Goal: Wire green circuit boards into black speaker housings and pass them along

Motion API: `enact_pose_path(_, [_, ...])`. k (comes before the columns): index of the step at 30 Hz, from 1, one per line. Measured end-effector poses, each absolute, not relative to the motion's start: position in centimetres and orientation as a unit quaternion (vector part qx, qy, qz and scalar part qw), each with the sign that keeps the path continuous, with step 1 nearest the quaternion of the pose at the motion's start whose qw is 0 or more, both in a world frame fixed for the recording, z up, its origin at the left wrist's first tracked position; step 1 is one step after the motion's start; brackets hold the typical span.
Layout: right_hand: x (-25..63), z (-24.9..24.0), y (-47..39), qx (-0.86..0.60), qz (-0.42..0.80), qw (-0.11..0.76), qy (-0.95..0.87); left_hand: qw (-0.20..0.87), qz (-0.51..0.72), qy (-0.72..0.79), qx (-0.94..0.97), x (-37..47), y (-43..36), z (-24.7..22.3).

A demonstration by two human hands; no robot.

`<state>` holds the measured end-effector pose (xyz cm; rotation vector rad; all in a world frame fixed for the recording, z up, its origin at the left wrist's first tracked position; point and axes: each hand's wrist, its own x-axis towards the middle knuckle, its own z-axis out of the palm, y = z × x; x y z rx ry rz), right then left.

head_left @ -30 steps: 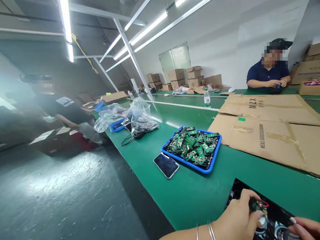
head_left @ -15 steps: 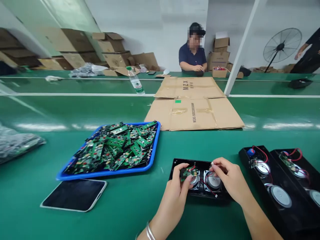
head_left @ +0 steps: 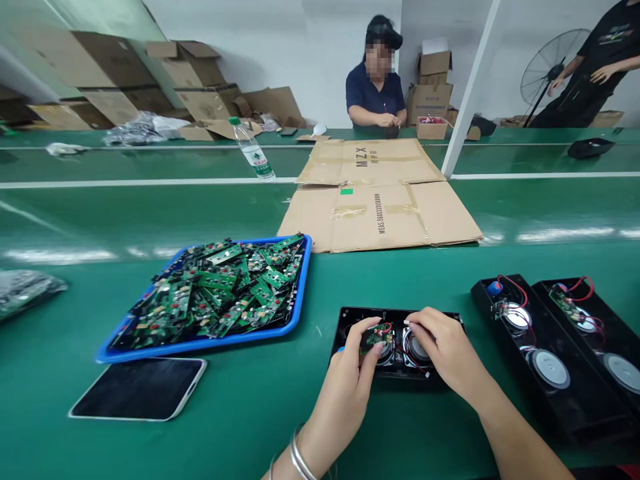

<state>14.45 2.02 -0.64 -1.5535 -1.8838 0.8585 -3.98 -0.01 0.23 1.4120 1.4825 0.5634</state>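
Observation:
A black speaker housing (head_left: 415,381) lies in front of me with two round speakers (head_left: 416,348) and thin red and black wires inside. My left hand (head_left: 340,383) pinches a small green circuit board (head_left: 374,337) between thumb and fingers, above the left speaker. Over the right speaker, my right hand (head_left: 453,357) has its thumb and index finger closed on a small white connector (head_left: 407,323), close to the board's right end. Another white plug (head_left: 427,375) hangs loose on its wire at the housing's near side. My fingers partly cover both speakers.
A blue tray (head_left: 301,293) heaped with circuit boards stands left, a phone (head_left: 140,390) at its near edge. Two larger black housings (head_left: 530,333) lie right. Flattened cardboard (head_left: 380,213) and a water bottle (head_left: 254,152) are beyond. A co-worker (head_left: 376,93) sits opposite.
My right hand has moved its pinched fingertips left, closer to the circuit board. My left hand keeps its hold on the board. The view has shifted slightly, and a person at the right has come further in.

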Motion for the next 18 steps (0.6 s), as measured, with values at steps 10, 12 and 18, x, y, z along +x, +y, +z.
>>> enact_pose_path(10, [13.7,0.0,1.4,-0.549,0.367,0.232,-0.714,0.472,0.239,0.601,0.598,-3.8,0.1,0.3])
enact_pose_path(12, [13.4,-0.2,1.3,-0.539,0.342,0.221,-0.737,0.467,0.242,0.601,0.601,-3.8,0.0,0.4])
enact_pose_path(18, [13.1,-0.7,1.3,-0.514,0.286,0.263,-0.765,0.463,0.250,0.601,0.602,-3.7,0.0,0.6])
